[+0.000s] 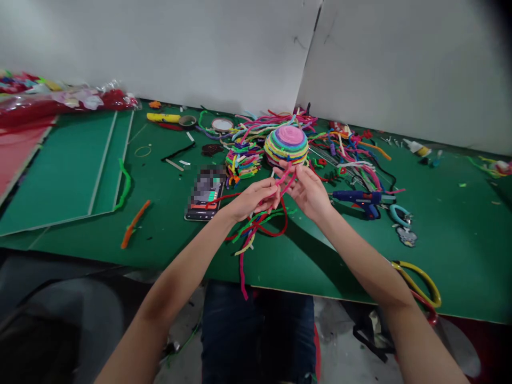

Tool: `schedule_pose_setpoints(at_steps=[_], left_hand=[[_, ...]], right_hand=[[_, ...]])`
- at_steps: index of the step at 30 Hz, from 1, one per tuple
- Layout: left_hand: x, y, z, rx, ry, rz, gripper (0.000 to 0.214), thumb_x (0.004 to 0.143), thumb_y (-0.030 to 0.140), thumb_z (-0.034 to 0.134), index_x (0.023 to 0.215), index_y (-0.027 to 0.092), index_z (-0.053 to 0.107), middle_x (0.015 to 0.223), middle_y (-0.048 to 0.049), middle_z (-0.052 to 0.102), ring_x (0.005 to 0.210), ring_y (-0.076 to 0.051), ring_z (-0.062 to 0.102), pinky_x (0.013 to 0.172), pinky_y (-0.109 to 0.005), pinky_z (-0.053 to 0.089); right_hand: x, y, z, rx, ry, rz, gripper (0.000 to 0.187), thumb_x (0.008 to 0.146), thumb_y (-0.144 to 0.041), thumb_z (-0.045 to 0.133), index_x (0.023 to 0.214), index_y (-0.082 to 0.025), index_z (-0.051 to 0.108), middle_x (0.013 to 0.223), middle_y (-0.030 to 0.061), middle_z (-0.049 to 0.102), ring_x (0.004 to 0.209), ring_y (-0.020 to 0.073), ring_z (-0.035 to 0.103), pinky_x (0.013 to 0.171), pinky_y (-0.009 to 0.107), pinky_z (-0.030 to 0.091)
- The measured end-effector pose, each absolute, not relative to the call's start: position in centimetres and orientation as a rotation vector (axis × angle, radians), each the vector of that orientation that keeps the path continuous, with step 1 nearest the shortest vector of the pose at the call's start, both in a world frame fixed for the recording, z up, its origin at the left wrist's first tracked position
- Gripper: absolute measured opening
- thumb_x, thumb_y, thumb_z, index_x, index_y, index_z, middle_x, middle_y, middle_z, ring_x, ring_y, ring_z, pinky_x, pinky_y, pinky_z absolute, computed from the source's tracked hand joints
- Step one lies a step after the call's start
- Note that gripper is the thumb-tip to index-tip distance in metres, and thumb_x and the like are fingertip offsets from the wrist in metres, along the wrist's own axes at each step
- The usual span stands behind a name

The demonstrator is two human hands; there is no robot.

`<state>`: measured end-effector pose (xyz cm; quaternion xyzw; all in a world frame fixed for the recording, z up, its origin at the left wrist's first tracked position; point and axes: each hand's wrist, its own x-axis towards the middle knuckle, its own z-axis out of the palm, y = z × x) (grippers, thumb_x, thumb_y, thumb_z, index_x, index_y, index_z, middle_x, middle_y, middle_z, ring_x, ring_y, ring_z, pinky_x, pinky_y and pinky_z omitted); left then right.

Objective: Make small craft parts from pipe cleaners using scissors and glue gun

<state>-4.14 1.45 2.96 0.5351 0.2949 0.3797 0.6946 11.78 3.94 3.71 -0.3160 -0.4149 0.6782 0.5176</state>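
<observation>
Pink pipe cleaners (pixel 285 180) run between my two hands above the table's front half. My left hand (pixel 260 198) is closed round them, with red, green and yellow pipe cleaners (pixel 252 230) trailing below it. The fingers of my right hand (pixel 306 189) pinch the pink strands near their upper ends. Just behind my hands sits a dome (pixel 287 145) of coiled pipe cleaners in pink, purple, teal and yellow rings; my fingertips overlap its lower edge in view, and whether they touch it I cannot tell.
A phone (pixel 205 194) lies left of my hands, beside a bundle of short pipe cleaners (pixel 243 161). To the right are a blue glue gun (pixel 358 198), a teal ring keychain (pixel 400 215) and yellow-handled scissors (pixel 424 280). Loose pipe cleaners (pixel 360 154) cover the back.
</observation>
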Motion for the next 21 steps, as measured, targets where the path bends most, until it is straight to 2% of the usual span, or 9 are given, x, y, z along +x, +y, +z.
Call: schedule_pose_setpoints(at_steps=[3,7,11,14,17,21], left_hand=[[-4.0,1.5,3.1,1.2,0.716,0.834,0.017,0.09,0.028,0.043,0.079,0.015,0.047,0.057,0.0057,0.055,0.032,0.001,0.026,0.043,-0.014,0.035],[-3.8,1.4,3.4,1.203,0.819,0.767,0.013,0.089,0.03,0.045,0.089,0.017,0.047,0.052,0.0076,0.049,0.036,-0.002,0.033,0.043,-0.014,0.033],[-3.9,1.4,3.3,1.291,0.801,0.626,0.025,0.089,0.035,0.044,0.077,0.015,0.051,0.047,0.0059,0.042,0.04,-0.004,0.037,0.039,-0.014,0.027],[-4.0,1.3,3.0,1.31,0.798,0.587,0.026,0.089,0.036,0.043,0.076,0.015,0.051,0.047,0.0053,0.043,0.04,-0.004,0.037,0.038,-0.015,0.024],[-3.7,1.2,2.9,1.39,0.891,0.688,0.026,0.089,0.032,0.042,0.071,0.015,0.048,0.047,0.0059,0.04,0.042,-0.005,0.037,0.042,-0.015,0.031],[-3.1,0.9,2.8,1.584,1.001,0.866,0.028,0.09,0.027,0.038,0.065,0.016,0.041,0.051,0.0051,0.042,0.045,-0.006,0.042,0.048,-0.017,0.038]], right_hand=[[11.8,4.2,3.8,-0.773,-0.922,1.543,0.02,0.066,-0.041,0.073,0.076,-0.025,0.066,0.088,-0.0034,0.072,0.083,0.0131,0.068,0.068,0.024,0.055],[11.3,4.1,3.7,-0.803,-0.876,1.379,0.015,0.067,-0.035,0.073,0.076,-0.023,0.068,0.082,-0.0028,0.073,0.079,0.0131,0.069,0.071,0.025,0.057],[10.5,3.6,3.5,-0.799,-0.852,1.296,0.013,0.068,-0.033,0.072,0.075,-0.022,0.068,0.079,-0.0023,0.072,0.079,0.0133,0.069,0.078,0.029,0.057],[9.9,3.4,3.4,-0.781,-0.861,1.29,0.014,0.069,-0.033,0.072,0.077,-0.022,0.068,0.081,-0.0016,0.072,0.08,0.0143,0.069,0.08,0.031,0.058],[9.6,3.5,3.3,-0.785,-0.862,1.275,0.017,0.07,-0.033,0.071,0.084,-0.023,0.068,0.084,-0.0016,0.072,0.082,0.0146,0.069,0.081,0.032,0.058],[9.4,3.6,3.4,-0.784,-0.881,1.227,0.031,0.073,-0.033,0.068,0.103,-0.028,0.063,0.086,-0.003,0.071,0.092,0.0148,0.068,0.087,0.033,0.055]])
